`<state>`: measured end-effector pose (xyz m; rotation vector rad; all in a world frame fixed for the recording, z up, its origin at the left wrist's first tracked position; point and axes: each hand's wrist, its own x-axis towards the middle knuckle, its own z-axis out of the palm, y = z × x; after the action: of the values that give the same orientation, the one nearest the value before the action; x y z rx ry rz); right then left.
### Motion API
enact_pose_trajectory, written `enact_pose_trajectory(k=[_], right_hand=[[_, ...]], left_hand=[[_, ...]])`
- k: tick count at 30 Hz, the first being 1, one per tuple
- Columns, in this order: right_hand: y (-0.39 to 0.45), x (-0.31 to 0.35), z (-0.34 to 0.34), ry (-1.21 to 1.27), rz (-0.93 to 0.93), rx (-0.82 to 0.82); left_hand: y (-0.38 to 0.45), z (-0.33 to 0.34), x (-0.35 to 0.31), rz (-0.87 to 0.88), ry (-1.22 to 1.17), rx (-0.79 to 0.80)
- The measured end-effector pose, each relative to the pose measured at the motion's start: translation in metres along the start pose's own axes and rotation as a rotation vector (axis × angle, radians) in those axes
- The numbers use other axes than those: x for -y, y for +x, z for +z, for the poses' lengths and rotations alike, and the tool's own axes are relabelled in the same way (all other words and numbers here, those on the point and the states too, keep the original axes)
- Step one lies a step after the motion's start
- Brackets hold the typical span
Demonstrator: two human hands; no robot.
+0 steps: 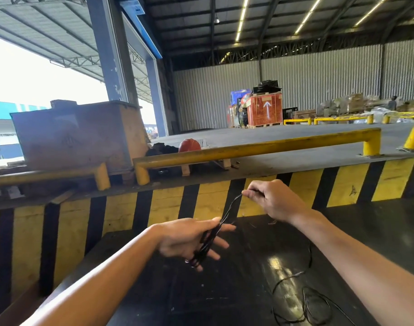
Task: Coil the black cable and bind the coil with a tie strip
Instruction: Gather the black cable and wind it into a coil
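Observation:
A thin black cable (229, 209) stretches taut between my two hands above a glossy black table (236, 285). My left hand (191, 241) holds a narrow bundle of gathered cable loops, with its fingers spread around them. My right hand (269, 198) is up and to the right, pinching the cable at its far end with closed fingers. A loose length of the same cable (307, 300) lies in slack curls on the table at the lower right. I see no tie strip.
A yellow and black striped dock wall (158, 208) stands right behind the table. On top of it run yellow guard rails (260, 148), with a brown crate (76, 135) and an orange helmet (189, 145) behind them. Pallets of goods (264, 109) stand far back.

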<state>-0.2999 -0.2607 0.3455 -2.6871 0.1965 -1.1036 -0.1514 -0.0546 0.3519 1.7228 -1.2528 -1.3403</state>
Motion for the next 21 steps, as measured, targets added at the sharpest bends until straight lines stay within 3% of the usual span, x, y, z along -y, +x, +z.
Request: enact_pose_trajectory(k=[2,5,7,9,13,16,18,21], right_hand=[[-0.004,0.000,0.012,0.080,0.076,-0.055],[-0.024,0.013,0.054,0.157,0.137,0.132],[-0.042,0.035,0.079,0.293,0.117,0.259],[-0.052,0.053,0.086,0.267,0.066,0.333],[-0.054,0.057,0.067,0.122,0.010,0.430],[-0.042,0.043,0.035,0.073,0.031,0.399],[-0.031,0.030,0.015,0.035,0.028,0.316],[-0.014,0.013,-0.006,-0.023,-0.007,0.100]], left_hand=[[-0.002,0.006,-0.014,0.154,-0.257,0.198],[-0.002,0.009,-0.041,0.423,-0.518,0.286],[0.002,0.007,-0.055,0.534,-0.587,0.124],[0.006,-0.002,-0.057,0.586,-0.570,-0.140],[0.010,-0.029,-0.036,0.527,-0.192,-0.589],[0.013,-0.047,-0.012,0.302,0.414,-0.750],[0.015,-0.048,0.001,0.153,0.753,-0.671],[0.015,-0.031,0.011,-0.003,0.813,-0.446]])
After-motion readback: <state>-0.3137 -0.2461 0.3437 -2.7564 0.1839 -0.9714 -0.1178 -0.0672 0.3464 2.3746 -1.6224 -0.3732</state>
